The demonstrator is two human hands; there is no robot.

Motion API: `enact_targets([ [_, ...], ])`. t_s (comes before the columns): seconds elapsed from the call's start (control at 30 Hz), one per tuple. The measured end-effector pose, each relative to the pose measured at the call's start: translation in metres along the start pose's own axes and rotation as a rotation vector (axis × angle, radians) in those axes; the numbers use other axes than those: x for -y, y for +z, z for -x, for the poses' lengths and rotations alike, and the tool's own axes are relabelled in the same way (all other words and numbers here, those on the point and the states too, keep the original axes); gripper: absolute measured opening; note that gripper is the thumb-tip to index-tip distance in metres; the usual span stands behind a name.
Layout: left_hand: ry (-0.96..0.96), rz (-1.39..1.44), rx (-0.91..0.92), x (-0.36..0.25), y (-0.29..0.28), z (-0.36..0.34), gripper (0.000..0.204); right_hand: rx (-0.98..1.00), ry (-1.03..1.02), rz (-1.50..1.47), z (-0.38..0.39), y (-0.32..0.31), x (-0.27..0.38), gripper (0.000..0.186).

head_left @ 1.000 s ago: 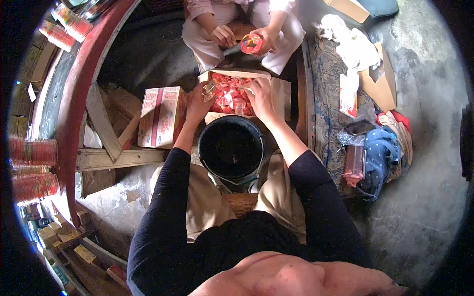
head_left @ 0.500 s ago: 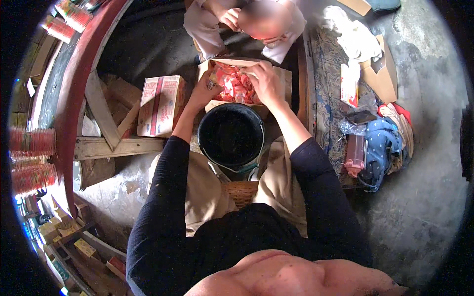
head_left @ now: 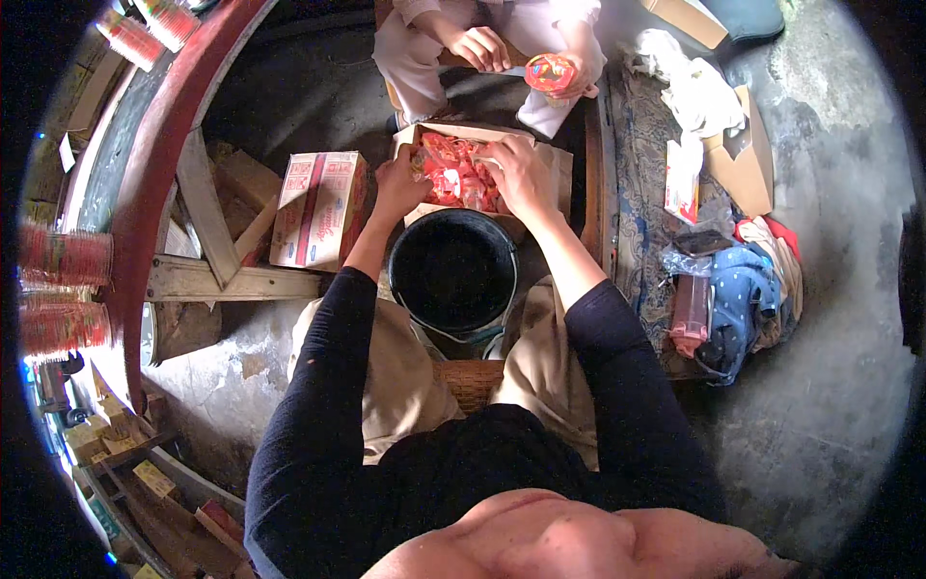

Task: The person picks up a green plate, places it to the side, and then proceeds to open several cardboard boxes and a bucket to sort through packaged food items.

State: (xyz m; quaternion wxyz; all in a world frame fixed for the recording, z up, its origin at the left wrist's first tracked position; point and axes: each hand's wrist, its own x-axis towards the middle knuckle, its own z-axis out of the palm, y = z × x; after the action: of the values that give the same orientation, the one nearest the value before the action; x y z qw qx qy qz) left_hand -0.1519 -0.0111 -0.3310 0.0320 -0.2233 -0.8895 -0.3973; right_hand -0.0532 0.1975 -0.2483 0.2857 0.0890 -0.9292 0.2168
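An open cardboard box (head_left: 412, 210) holds several red, crinkly packets (head_left: 449, 174) beyond a black bucket (head_left: 450, 270) between my legs. My left hand (head_left: 398, 188) reaches in at the box's left side, fingers curled among the packets; what they grip is hidden. My right hand (head_left: 516, 179) is at the box's right side, fingers bent round something pale and small that I cannot make out.
A co-worker's hands (head_left: 482, 48) are across from me, one holding a red round item (head_left: 550, 73). A closed carton (head_left: 313, 207) is left, beside a wooden frame with stacked red cups (head_left: 63, 256). Cloths, a pink bottle (head_left: 691, 314) and cardboard (head_left: 738, 164) are right.
My hands stay at the box, their fingers shifting among the packets. The co-worker's hands and red item have moved to the right. The whole view has shifted slightly.
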Motion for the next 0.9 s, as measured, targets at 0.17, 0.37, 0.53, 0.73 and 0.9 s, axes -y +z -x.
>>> enact_targets([
  [0.17,-0.054,0.013,0.009,-0.027,-0.003,0.001,0.062,0.027,0.006,-0.014,0.007,0.002,-0.002,0.019],
  [0.37,-0.137,0.289,0.186,0.003,-0.008,-0.003,0.061,-0.017,-0.059,0.013,0.006,0.006,0.015,0.018],
  [0.53,-0.215,0.658,0.305,-0.006,-0.008,0.002,0.057,-0.032,-0.075,0.056,0.009,0.015,0.014,0.018],
  [0.73,-0.197,0.726,0.311,-0.019,-0.014,0.003,0.055,-0.044,-0.059,0.035,0.010,0.020,0.015,0.015],
  [0.9,-0.212,0.743,0.339,-0.012,-0.023,0.002,0.055,-0.060,-0.099,0.042,0.007,0.014,0.016,0.015],
])
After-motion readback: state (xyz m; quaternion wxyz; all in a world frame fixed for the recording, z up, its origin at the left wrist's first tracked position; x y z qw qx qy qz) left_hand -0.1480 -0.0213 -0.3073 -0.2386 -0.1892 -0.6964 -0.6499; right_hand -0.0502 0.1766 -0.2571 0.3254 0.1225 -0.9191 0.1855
